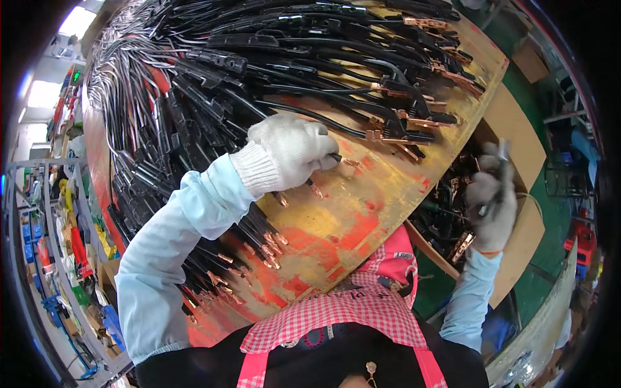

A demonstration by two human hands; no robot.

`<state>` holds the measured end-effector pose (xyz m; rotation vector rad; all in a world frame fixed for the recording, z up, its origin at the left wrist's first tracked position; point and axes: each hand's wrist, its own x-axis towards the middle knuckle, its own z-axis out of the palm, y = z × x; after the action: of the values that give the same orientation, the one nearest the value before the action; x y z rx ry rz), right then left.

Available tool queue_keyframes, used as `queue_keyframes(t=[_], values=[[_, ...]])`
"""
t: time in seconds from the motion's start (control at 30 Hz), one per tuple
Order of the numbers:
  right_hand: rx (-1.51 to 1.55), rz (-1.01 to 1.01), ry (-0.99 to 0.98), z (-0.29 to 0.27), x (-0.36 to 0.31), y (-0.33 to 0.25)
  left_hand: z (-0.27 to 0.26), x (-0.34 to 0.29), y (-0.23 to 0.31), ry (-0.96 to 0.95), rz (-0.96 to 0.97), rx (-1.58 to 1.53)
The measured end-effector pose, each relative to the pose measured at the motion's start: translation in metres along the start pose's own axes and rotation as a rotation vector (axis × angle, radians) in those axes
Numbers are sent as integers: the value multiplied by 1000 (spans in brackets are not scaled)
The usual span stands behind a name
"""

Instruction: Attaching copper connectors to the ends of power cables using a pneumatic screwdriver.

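My left hand (pixel 291 150), in a white knitted glove, is closed round a black cable above the table (pixel 362 226). The cable's bare copper end (pixel 351 162) pokes out past my fingers. Over an open cardboard box (pixel 527 139) at the right is my gloved right hand (pixel 495 200), smeared by motion. Its fingers are curled round a grey rod-like tool (pixel 503 150), whose exact kind is too blurred to make out. Black parts with copper jaws (pixel 462 246) fill the box below that hand. More cable ends with bare copper strands (pixel 272 249) lie near my left forearm.
A large bundle of black cables (pixel 139 71) fans across the worn red and yellow table. Several black clamps with copper jaws (pixel 414 119) lie along its far right side. Shelving with coloured goods (pixel 65 258) stands at left, red and blue stools (pixel 582 246) at right.
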<state>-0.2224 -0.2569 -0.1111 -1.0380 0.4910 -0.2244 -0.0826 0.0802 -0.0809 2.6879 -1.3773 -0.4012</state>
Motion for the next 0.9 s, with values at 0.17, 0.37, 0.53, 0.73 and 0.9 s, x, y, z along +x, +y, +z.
queue_keyframes(t=[0.17,0.37,0.53,0.73,0.9], values=[[-1177,-630,-232,58,-41,44,-4,3,10,56,-10,-155],[-1338,-541,-420,82,-40,54,-2,-5,22,46,35,-256],[-1235,-419,-496,97,-40,45,-12,-3,21,-29,-19,-428],[-1363,-706,-672,112,-28,46,-19,2,21,-115,10,-403],[-1398,-815,-542,81,-31,47,-13,3,23,-152,-77,-508]])
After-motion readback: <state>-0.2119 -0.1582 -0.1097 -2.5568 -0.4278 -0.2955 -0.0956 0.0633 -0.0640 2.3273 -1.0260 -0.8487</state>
